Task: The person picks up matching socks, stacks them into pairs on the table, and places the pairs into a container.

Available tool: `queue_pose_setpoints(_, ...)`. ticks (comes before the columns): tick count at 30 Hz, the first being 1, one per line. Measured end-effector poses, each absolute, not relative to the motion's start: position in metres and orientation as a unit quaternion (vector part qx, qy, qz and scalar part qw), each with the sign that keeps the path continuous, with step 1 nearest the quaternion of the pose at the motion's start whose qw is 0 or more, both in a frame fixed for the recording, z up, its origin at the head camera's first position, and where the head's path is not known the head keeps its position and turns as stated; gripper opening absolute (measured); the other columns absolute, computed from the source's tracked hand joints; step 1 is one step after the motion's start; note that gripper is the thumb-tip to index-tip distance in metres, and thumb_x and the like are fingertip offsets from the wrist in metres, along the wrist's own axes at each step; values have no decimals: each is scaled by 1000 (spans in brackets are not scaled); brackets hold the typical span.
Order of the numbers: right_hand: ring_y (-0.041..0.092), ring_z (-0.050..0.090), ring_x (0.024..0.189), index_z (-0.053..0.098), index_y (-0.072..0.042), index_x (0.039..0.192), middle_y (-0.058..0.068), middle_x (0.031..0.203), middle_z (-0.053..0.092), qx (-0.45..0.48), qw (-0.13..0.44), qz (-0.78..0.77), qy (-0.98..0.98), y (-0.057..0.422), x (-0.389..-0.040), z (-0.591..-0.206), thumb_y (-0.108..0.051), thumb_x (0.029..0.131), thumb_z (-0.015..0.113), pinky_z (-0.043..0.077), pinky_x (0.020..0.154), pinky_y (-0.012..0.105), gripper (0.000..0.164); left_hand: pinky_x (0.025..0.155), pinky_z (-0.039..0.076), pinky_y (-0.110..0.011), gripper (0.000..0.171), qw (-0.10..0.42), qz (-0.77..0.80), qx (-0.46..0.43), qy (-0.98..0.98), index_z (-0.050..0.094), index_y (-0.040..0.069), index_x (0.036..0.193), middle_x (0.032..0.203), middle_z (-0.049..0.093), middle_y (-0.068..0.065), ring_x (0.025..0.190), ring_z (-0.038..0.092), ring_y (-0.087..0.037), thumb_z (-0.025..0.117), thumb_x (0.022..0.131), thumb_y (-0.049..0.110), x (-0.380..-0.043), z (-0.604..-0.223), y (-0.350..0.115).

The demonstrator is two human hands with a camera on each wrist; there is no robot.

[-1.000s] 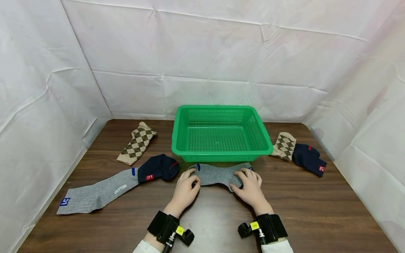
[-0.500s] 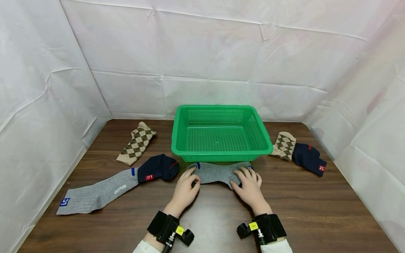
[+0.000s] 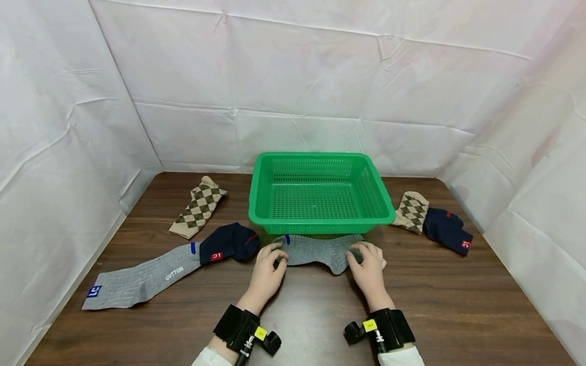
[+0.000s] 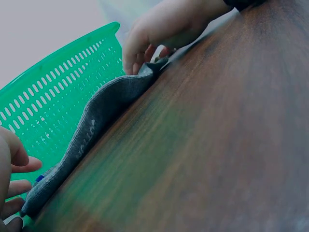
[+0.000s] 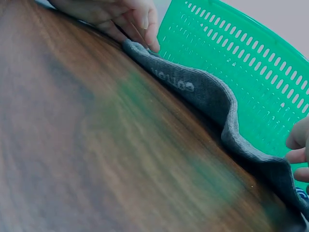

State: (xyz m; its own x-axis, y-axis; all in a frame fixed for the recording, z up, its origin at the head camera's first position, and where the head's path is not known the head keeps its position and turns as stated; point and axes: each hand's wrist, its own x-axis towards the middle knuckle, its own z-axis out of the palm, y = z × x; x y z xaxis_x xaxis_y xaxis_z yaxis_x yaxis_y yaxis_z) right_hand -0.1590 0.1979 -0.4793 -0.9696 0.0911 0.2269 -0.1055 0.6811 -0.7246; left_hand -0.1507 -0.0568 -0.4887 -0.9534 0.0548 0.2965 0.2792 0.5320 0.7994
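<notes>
A grey sock (image 3: pixel 316 252) with a blue heel mark lies lengthwise in front of the green basket. At its left end my left hand (image 3: pixel 268 272) touches the fabric, its thumb and fingers loosely bent. My right hand (image 3: pixel 370 272) is at the other end, thumb and forefinger curved beside the cloth; no firm grip shows. In the right wrist view the sock (image 5: pixel 193 89) stands in a wavy ridge off the table, with COTTON lettering facing me. Fingertips of the left hand (image 4: pixel 17 188) lie beside the sock's end in the left wrist view.
The green basket (image 3: pixel 320 222) stands behind the sock. Left lie another grey sock (image 3: pixel 142 279), a navy sock (image 3: pixel 229 243) against it, and a checked sock (image 3: pixel 199 207). Right are a second checked sock (image 3: pixel 412 211) and navy sock (image 3: pixel 447 231). White sheeting (image 3: pixel 297 76) surrounds the table.
My right hand has slid a little right, off the top of the grey sock to its end, uncovering more of it. The left hand has shifted only slightly.
</notes>
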Motion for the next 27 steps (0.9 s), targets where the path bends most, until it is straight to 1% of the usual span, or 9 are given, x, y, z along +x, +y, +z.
queue_pose_setpoints(2,40,32,122,64,-1,106,21,125,49,-9,120,409,-905,198,-159,-479,-16,93,58,17,94,58,21,91,43,-47,13,128,-476,-94,-865,68,8,89,126,57,-14,121,47,-33,55,90,7,-151,-489,-57)
queue_pose_setpoints(8,40,26,124,62,-2,110,21,130,41,-32,106,413,-904,199,-160,-479,-17,92,58,16,92,57,24,90,43,-47,13,140,-471,-95,-866,68,8,89,120,59,-11,115,50,-31,55,91,8,-150,-489,-57)
queue_pose_setpoints(17,41,27,122,63,-1,104,21,127,43,-32,120,422,-898,199,-160,-480,-15,91,58,16,93,59,20,88,44,-46,13,147,-481,-92,-859,67,7,88,117,59,-10,112,51,-30,55,92,7,-148,-489,-57)
queue_pose_setpoints(22,41,25,123,62,-1,105,21,129,41,-37,107,423,-899,200,-160,-481,-16,92,57,15,94,59,20,85,44,-44,14,142,-479,-85,-862,67,9,88,117,59,-8,111,51,-28,55,93,7,-143,-489,-61)
queue_pose_setpoints(27,41,24,124,62,-1,106,21,130,40,-37,100,426,-898,200,-160,-480,-17,92,57,15,94,58,21,87,44,-45,13,165,-472,-82,-862,67,10,86,114,60,-7,109,52,-27,56,91,4,-138,-489,-72)
